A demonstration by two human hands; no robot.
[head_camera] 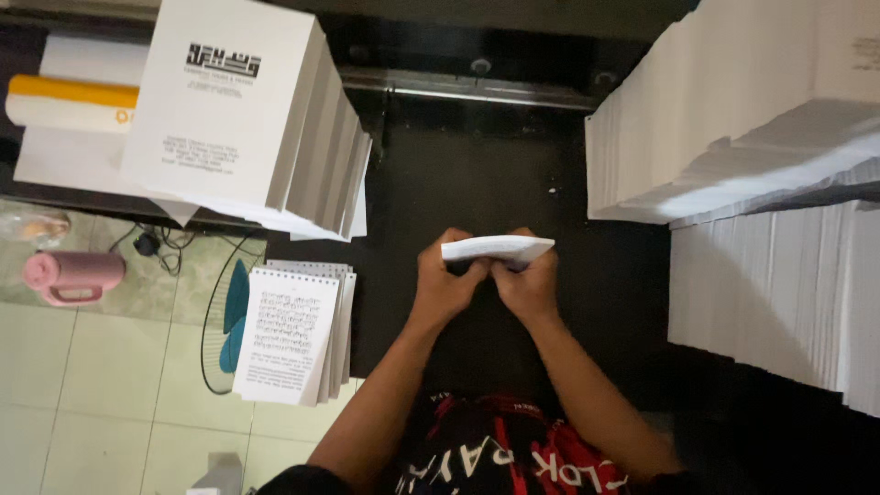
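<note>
Far left, one pink jug [71, 276] lies on the tiled floor [101, 394], with a black cable [216, 302] looping beside it. Above that sit two paper rolls, one with an orange band [71, 92] and one plain white [92, 57]. Next comes one tall stack [240, 110] of white printed sheets, fanned out at its right edge. Below it lies one small fan of spiral-bound pads [295, 335], about four or five of them, the top one printed with dark lines.

In the middle, over the black surface [477, 183], both hands are brought close together. The left hand [446, 284] and the right hand [528, 286] are each closed on the same thin white bundle [498, 248] of sheets, held flat and just above the knuckles, clear of the surface.

To the right stand two big piles of white sheets: an upper pile [733, 110], slumped and stepped, and a lower pile [779, 293] packed on edge in neat rows.
</note>
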